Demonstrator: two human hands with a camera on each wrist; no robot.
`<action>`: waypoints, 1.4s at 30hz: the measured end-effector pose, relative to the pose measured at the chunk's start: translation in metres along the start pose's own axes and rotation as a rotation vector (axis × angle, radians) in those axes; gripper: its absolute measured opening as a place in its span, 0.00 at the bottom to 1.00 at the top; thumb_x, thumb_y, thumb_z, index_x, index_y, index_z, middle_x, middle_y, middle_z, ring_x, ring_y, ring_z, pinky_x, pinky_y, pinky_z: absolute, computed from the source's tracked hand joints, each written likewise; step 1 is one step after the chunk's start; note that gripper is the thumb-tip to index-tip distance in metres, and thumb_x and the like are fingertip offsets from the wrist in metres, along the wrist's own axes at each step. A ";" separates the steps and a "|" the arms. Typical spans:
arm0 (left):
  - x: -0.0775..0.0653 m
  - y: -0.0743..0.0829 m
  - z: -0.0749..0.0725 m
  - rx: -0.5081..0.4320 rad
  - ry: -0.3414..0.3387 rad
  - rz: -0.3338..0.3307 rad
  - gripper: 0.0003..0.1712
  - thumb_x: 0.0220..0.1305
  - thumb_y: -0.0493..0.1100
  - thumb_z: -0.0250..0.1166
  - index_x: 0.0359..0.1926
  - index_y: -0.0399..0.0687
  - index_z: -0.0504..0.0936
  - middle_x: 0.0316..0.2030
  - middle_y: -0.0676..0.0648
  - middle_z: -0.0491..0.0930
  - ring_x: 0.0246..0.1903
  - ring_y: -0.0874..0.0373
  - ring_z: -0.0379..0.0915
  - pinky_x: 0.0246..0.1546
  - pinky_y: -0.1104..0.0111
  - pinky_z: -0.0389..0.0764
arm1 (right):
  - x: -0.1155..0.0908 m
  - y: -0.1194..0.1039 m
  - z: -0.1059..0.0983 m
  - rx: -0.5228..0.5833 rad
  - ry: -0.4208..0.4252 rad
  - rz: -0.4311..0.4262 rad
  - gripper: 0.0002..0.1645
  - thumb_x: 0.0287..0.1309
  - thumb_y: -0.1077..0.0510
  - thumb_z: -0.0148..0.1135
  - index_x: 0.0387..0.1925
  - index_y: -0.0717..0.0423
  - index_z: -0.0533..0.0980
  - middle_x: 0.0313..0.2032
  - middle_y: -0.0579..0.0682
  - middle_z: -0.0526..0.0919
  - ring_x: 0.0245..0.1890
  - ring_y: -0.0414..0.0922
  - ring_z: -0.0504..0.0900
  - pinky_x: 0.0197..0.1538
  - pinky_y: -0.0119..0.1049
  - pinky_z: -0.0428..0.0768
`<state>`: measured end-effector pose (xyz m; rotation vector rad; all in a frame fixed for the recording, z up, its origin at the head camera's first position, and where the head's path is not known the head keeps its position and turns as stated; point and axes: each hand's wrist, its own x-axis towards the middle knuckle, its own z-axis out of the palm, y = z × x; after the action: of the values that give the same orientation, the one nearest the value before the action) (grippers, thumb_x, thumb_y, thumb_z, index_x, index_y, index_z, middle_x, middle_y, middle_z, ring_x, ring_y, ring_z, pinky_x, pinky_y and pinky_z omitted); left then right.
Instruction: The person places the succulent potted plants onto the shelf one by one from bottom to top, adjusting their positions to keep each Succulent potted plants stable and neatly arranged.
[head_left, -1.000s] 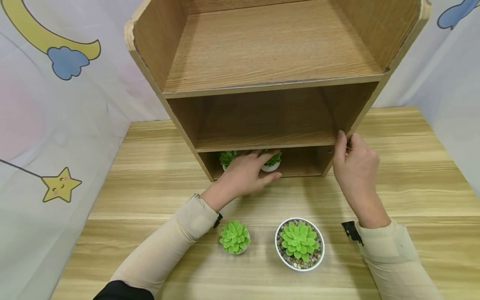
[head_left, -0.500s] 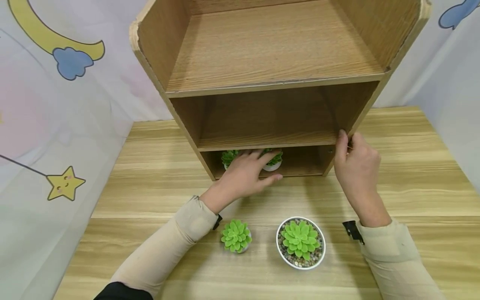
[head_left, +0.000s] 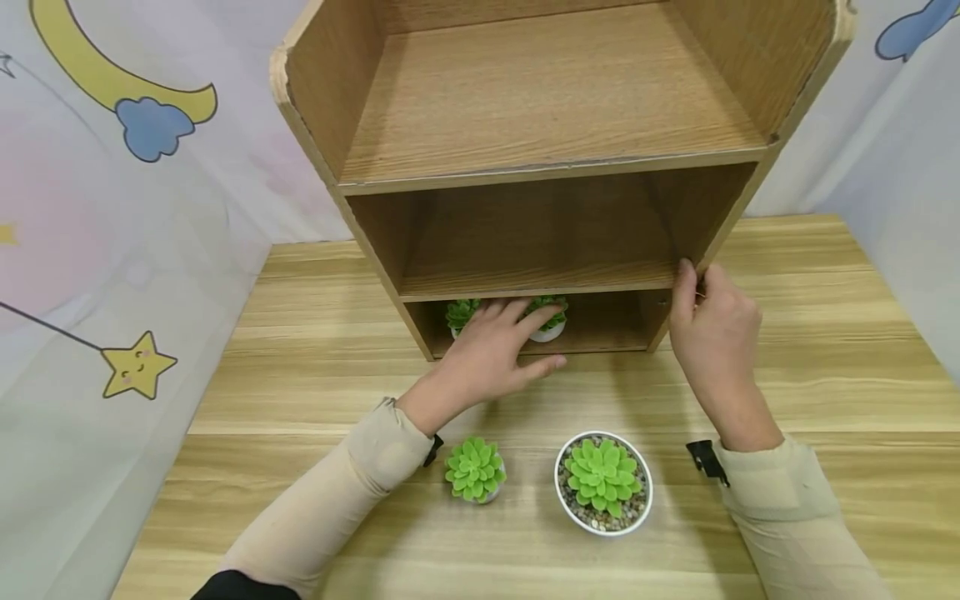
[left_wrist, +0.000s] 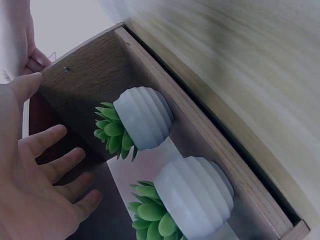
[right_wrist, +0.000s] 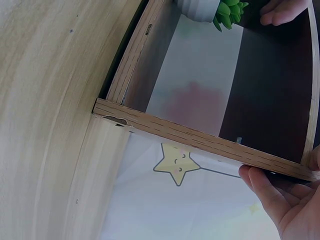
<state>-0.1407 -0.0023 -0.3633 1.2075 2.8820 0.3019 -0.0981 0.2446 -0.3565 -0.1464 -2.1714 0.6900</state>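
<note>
Head view: right hand (head_left: pixel 715 350) grips shelf unit (head_left: pixel 555 104), presumably for steadiness; left hand (head_left: pixel 487 350), fingers extended, near potted plants (head_left: pixel 549 332) inside.

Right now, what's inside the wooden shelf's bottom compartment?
Two succulents in white pots. In the head view, the left hand partly covers both, and the board above hides the deeper part of the compartment.

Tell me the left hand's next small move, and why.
Probably ease the left hand back from the bottom compartment: it is open, gripping neither the left plant nor the right plant inside, and both stand upright.
</note>
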 end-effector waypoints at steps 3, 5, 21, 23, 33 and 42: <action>-0.002 0.000 0.000 0.013 0.015 0.016 0.41 0.57 0.74 0.42 0.68 0.66 0.56 0.64 0.47 0.58 0.61 0.47 0.55 0.59 0.51 0.56 | 0.000 0.000 0.000 -0.007 0.000 0.006 0.22 0.63 0.55 0.49 0.17 0.64 0.68 0.15 0.57 0.73 0.14 0.56 0.71 0.19 0.47 0.63; -0.003 0.000 -0.001 0.021 0.026 0.028 0.41 0.57 0.74 0.42 0.68 0.66 0.56 0.64 0.47 0.58 0.60 0.47 0.55 0.58 0.51 0.56 | 0.000 0.000 0.000 -0.006 -0.003 0.008 0.22 0.63 0.55 0.49 0.17 0.64 0.68 0.15 0.58 0.73 0.15 0.56 0.71 0.19 0.47 0.64; -0.012 0.002 -0.004 0.052 0.063 0.072 0.40 0.58 0.74 0.41 0.68 0.64 0.57 0.66 0.50 0.53 0.63 0.50 0.48 0.60 0.52 0.52 | 0.001 -0.002 -0.001 0.004 -0.007 0.003 0.21 0.64 0.56 0.49 0.18 0.65 0.69 0.15 0.58 0.74 0.15 0.56 0.72 0.19 0.46 0.65; -0.013 0.003 -0.004 0.057 0.068 0.084 0.40 0.58 0.73 0.41 0.68 0.64 0.57 0.66 0.50 0.53 0.64 0.50 0.47 0.61 0.52 0.51 | 0.001 -0.002 -0.001 0.002 -0.009 0.004 0.22 0.64 0.56 0.49 0.18 0.65 0.69 0.15 0.59 0.74 0.15 0.56 0.72 0.19 0.46 0.64; -0.018 0.004 -0.004 0.068 0.078 0.105 0.39 0.59 0.72 0.44 0.67 0.63 0.59 0.66 0.49 0.54 0.64 0.49 0.47 0.61 0.53 0.52 | 0.001 -0.001 -0.001 -0.004 -0.014 0.003 0.22 0.64 0.55 0.48 0.18 0.65 0.69 0.15 0.58 0.73 0.14 0.55 0.71 0.19 0.45 0.64; -0.020 0.006 -0.005 0.070 0.087 0.122 0.39 0.59 0.71 0.45 0.67 0.62 0.59 0.66 0.49 0.53 0.64 0.48 0.45 0.60 0.52 0.53 | 0.001 0.000 0.000 -0.005 -0.006 0.008 0.22 0.63 0.55 0.49 0.17 0.65 0.69 0.15 0.58 0.73 0.14 0.55 0.71 0.19 0.45 0.63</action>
<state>-0.1226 -0.0131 -0.3585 1.4198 2.9199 0.2626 -0.0985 0.2445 -0.3558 -0.1551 -2.1796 0.6906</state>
